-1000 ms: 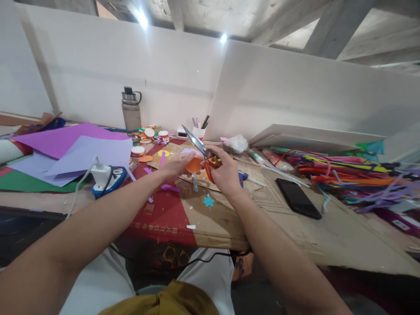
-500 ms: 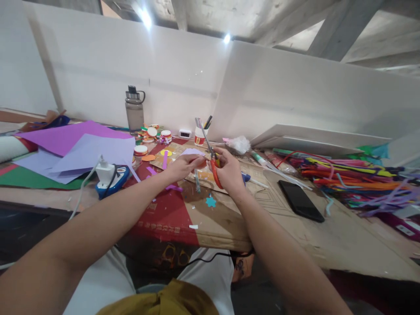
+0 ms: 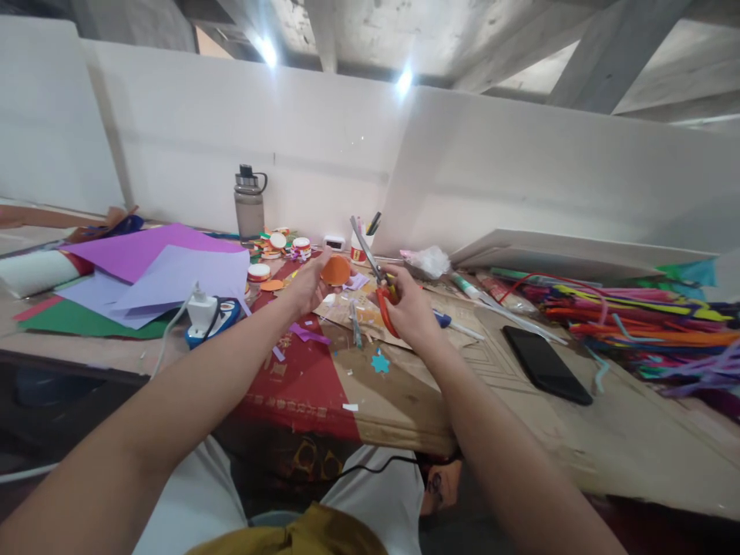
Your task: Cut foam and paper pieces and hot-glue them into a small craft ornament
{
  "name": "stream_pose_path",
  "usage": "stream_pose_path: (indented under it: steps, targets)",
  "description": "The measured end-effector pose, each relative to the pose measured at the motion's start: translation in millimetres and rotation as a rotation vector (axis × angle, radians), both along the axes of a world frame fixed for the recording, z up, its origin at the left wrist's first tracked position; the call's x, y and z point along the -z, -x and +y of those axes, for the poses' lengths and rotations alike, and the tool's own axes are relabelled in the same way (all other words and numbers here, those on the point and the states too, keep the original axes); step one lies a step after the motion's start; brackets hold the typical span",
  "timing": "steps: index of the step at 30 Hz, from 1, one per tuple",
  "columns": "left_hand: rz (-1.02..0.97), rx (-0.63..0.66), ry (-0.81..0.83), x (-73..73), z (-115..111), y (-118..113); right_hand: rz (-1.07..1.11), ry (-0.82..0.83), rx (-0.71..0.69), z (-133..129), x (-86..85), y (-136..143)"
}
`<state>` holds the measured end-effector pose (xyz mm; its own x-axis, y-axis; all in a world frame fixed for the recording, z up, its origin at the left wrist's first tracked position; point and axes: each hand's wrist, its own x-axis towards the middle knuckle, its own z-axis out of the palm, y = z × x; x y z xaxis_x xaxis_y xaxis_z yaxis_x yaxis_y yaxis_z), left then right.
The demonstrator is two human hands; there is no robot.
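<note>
"What's the largest thing here?"

"The brown, cardboard-covered tabletop [image 3: 613, 432]. Purple and lilac paper sheets [image 3: 193, 281] spread over its left side, and a bundle of multicoloured fuzzy strips [image 3: 641, 308] lies on the right."

"And smaller than those?"

"A grey, see-through bottle [image 3: 250, 216] upright at the back, then a flat black phone [image 3: 546, 366] lying to the right of the arms."

"What about the hands?"

"The right hand [image 3: 412, 308] has its fingers closed round the red handles of the steel-bladed scissors [image 3: 368, 253], which point up and away. I can't tell how far the blades are parted. The left hand [image 3: 309, 289] grips a rounded orange paper piece [image 3: 335, 271] by its edge, raised over the tabletop, just left of the scissors."

"Anything smaller?"

"A teal flower-shaped cutout [image 3: 380, 363], lying nearer the person."

"So which step is this?"

"Holding and lining up, I'd judge: the blades and the orange piece are apart, so no cut is under way."

"What would a cut call for?"

"Bringing the edge between opened blades, left fingertips well clear, and turning the paper gently to follow its curve."
</note>
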<state>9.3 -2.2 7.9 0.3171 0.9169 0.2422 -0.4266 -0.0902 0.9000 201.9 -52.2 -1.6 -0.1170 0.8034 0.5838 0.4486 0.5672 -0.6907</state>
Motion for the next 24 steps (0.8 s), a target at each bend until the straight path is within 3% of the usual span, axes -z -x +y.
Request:
stream_pose_path:
  steps: [6, 10, 18, 24]
  targets:
    - [-0.065, -0.035, -0.074, -7.1, -1.9, 8.1, -0.294, -0.120, 0.101, 2.9, 4.0, -8.1]
    - [-0.073, -0.092, -0.073, -5.8, 0.8, 9.6, -0.483, -0.102, 0.187, 0.4, 2.3, -10.4]
    - [-0.083, -0.290, -0.007, -7.7, 0.7, 7.1, -0.713, -0.079, 0.384, -7.5, -5.4, -8.5]
    - [-0.052, -0.277, -0.050, -7.5, -0.3, 6.4, -0.808, -0.117, 0.443, -12.0, -4.9, -4.9]
